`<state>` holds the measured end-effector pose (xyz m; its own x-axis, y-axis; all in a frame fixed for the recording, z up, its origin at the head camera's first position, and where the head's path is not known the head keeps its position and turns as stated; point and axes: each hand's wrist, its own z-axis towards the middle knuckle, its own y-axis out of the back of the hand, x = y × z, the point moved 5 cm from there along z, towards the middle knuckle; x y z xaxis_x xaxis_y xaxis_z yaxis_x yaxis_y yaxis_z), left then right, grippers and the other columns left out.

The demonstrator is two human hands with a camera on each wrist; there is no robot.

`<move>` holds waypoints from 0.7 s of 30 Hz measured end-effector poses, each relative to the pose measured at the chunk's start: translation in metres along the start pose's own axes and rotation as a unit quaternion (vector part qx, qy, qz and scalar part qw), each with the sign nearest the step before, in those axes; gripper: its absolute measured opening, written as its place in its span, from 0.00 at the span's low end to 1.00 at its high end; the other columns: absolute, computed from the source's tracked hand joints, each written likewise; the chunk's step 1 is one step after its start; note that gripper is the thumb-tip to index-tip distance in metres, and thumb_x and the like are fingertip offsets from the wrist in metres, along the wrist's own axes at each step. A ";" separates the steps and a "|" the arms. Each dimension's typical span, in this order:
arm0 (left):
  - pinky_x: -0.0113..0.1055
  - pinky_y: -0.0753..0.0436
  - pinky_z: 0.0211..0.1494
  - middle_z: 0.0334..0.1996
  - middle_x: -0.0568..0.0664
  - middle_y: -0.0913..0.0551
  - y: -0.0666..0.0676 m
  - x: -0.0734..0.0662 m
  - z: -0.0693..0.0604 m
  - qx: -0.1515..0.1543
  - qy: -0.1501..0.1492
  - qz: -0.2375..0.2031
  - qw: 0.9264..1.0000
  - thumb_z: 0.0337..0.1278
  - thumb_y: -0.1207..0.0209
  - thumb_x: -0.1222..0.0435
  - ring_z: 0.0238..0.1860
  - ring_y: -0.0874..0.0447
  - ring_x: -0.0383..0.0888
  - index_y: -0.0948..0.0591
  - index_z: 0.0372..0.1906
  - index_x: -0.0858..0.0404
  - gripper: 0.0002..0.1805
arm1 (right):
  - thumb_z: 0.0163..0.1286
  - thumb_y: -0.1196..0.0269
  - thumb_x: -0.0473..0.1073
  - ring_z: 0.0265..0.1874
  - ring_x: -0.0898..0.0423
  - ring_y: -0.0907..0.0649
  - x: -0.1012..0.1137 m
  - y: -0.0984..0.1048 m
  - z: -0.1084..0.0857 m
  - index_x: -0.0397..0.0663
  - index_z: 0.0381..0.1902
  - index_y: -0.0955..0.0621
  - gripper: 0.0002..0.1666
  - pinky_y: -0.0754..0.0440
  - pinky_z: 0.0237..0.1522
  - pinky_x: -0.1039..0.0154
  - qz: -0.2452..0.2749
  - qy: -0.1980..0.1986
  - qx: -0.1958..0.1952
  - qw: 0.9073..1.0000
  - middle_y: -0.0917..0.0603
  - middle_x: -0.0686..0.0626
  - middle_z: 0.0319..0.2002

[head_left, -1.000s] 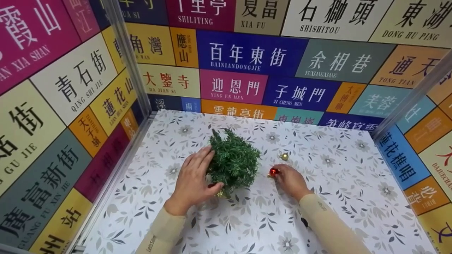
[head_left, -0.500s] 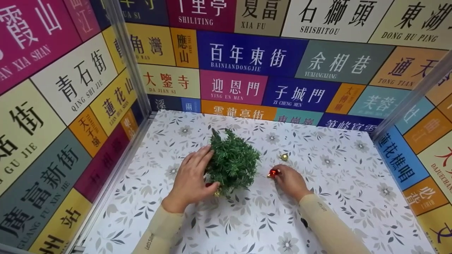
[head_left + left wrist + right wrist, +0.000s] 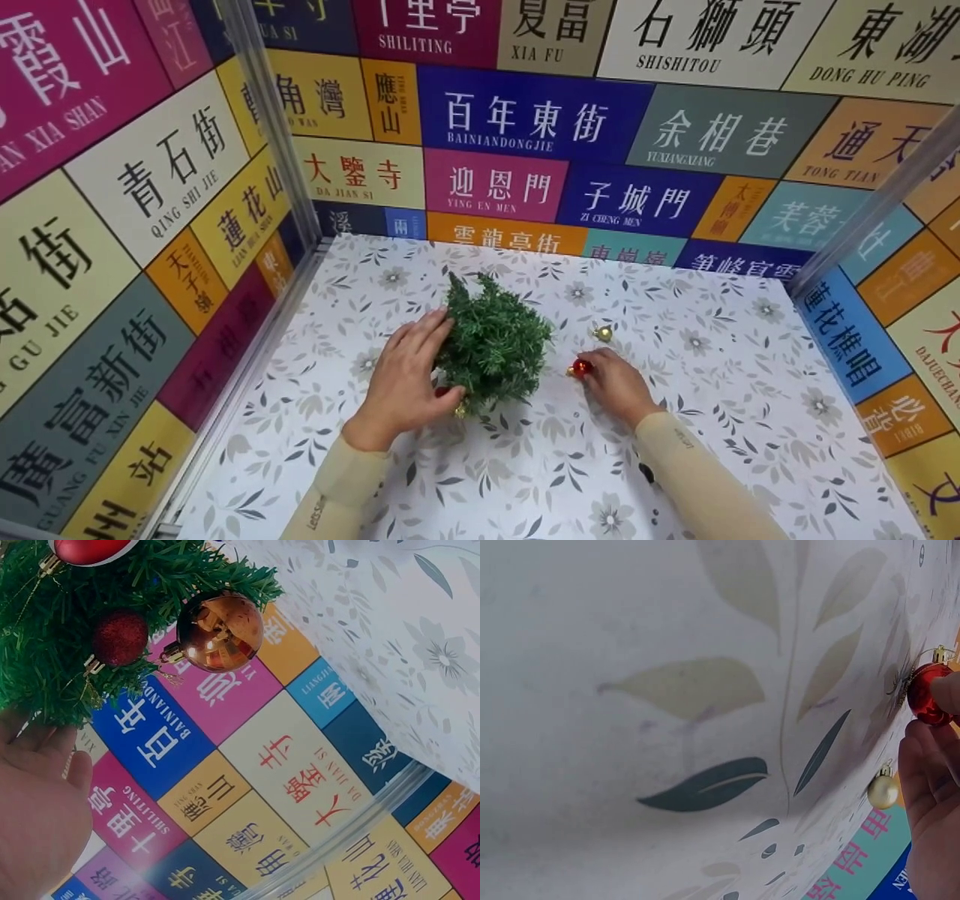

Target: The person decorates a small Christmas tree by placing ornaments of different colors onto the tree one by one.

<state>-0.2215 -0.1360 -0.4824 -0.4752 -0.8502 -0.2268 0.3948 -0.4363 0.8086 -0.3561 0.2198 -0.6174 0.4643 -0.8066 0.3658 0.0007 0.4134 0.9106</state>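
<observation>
A small artificial Christmas tree stands at the middle of the table. Against its left side lies my left hand, fingers extended and thumb spread toward the front. The left wrist view shows a glossy copper bauble, a glittery dark red bauble and part of a shiny red one among the branches. To the right of the tree, my right hand pinches a small shiny red bauble with a gold cap, low over the table. Behind that hand sits a gold bauble, also seen in the right wrist view.
The table has a white leaf-and-flower covering. Colourful panels with Chinese lettering rise behind it and at both sides. Metal corner posts stand at the table's back corners.
My left hand has shifted slightly left at the tree's side. The red bauble has turned a little in my right fingers, its gold cap now pointing left. The gold bauble stays in place.
</observation>
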 end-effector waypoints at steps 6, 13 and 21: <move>0.43 0.48 0.75 0.76 0.53 0.40 0.002 -0.002 0.000 -0.008 -0.004 -0.002 1.000 0.46 0.36 0.42 0.75 0.45 0.47 0.36 0.75 0.62 0.52 | 0.67 0.34 0.37 0.50 0.46 0.18 0.003 0.001 0.001 0.45 0.59 0.19 0.22 0.22 0.55 0.48 -0.004 0.012 -0.004 1.000 0.19 0.46 0.52; 0.45 0.47 0.75 0.76 0.52 0.41 0.002 -0.002 0.000 -0.012 -0.009 -0.001 1.000 0.46 0.36 0.41 0.75 0.43 0.49 0.36 0.75 0.62 0.52 | 0.66 0.34 0.36 0.48 0.48 0.18 0.001 0.001 0.001 0.45 0.58 0.19 0.21 0.21 0.53 0.49 0.008 -0.005 0.004 1.000 0.17 0.48 0.49; 0.43 0.48 0.75 0.76 0.50 0.41 0.002 0.001 0.001 -0.003 -0.002 -0.001 1.000 0.44 0.35 0.43 0.75 0.44 0.46 0.37 0.76 0.60 0.52 | 0.66 0.34 0.35 0.48 0.47 0.18 0.000 0.000 0.001 0.44 0.58 0.20 0.22 0.21 0.54 0.48 0.019 -0.011 0.009 1.000 0.18 0.46 0.50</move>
<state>-0.2220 -0.1379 -0.4808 -0.4786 -0.8484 -0.2264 0.3989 -0.4398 0.8047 -0.3575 0.2195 -0.6177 0.4447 -0.7998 0.4032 -0.0313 0.4360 0.8994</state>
